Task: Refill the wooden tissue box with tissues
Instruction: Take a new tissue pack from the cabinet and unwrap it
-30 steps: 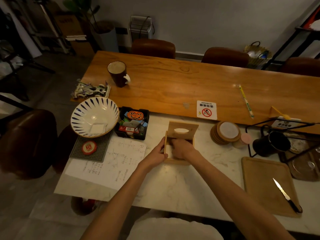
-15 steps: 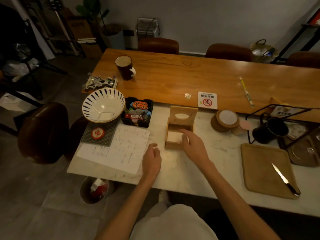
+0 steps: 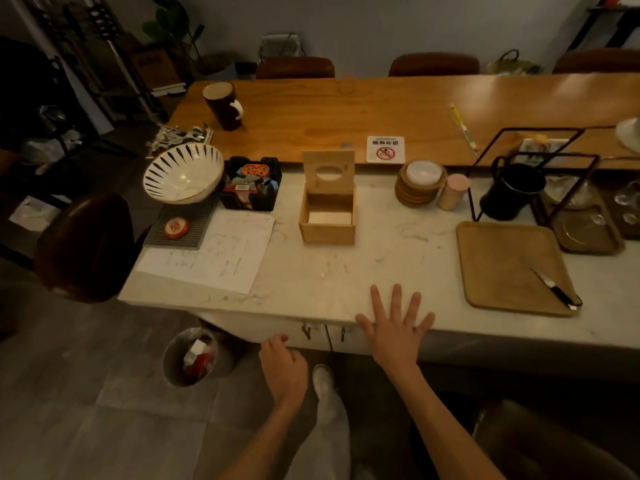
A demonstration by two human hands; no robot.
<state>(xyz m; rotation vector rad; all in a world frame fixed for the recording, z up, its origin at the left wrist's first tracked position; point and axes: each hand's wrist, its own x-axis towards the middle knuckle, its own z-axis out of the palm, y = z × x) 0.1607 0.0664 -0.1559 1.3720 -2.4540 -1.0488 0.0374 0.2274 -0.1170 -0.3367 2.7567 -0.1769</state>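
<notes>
The wooden tissue box (image 3: 327, 233) stands on the white marble counter (image 3: 346, 271), its lid (image 3: 328, 172) with an oval slot tipped up at the back. A low white stack of tissues (image 3: 329, 217) lies inside. My right hand (image 3: 394, 327) rests flat at the counter's near edge with fingers spread, well in front of the box. My left hand (image 3: 283, 367) hangs below the counter edge, fingers loosely curled, holding nothing.
Left of the box: a sheet of paper (image 3: 211, 252), a black tray of small items (image 3: 251, 183), a striped bowl (image 3: 183, 174). Right: stacked coasters (image 3: 419, 183), a wooden board (image 3: 512, 268) with a knife (image 3: 554, 289), a black wire rack (image 3: 533, 174). A bin (image 3: 194, 356) stands under the counter.
Both hands have left the box and drawn back toward me; the right now lies flat on the counter edge, the left dropped below it. The view has pulled back from the table.
</notes>
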